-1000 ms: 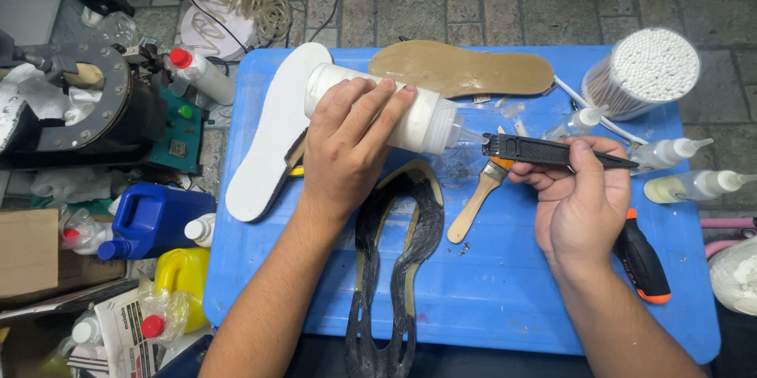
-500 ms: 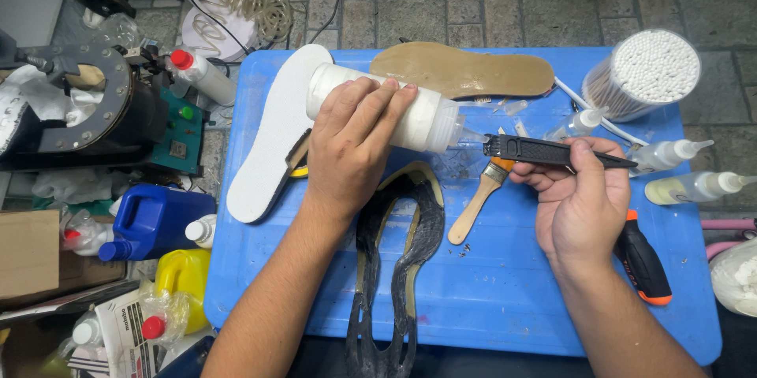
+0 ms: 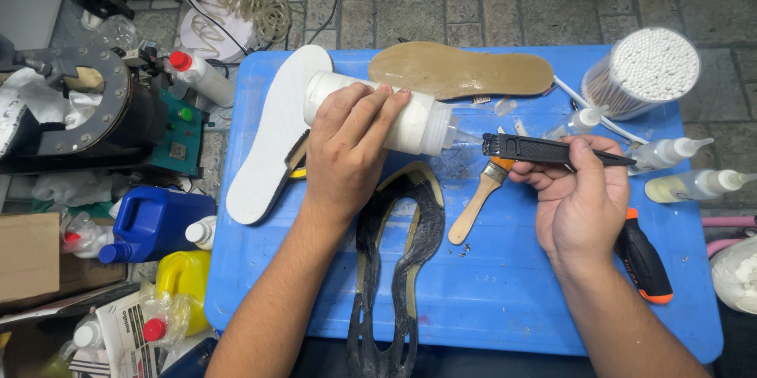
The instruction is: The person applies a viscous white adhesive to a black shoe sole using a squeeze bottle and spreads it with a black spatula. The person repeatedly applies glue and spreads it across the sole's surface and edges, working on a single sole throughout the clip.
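Left hand [image 3: 347, 149]: clamped around a white glue bottle [image 3: 394, 118] lying sideways, nozzle toward the right hand.
Right hand [image 3: 579, 197]: closed on a black flat tool [image 3: 552, 151], held level at the nozzle.
Between and below: wooden brush [image 3: 477, 201], black outsole [image 3: 394, 268] over the blue tray's [image 3: 512, 307] near edge.
Far edge: tan insole [image 3: 461, 70], white insole [image 3: 276, 130].
Right corner: cotton swab tub [image 3: 643, 70], dropper bottles [image 3: 694, 185].

Bare blue tabletop [image 3: 505, 299] beside black outsole [image 3: 398, 268]

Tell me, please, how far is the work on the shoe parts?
Done: the black outsole and two insoles lie apart. In hand: left hand tips the white bottle at the black tool in the right hand. Left: nothing joined; brush idle.
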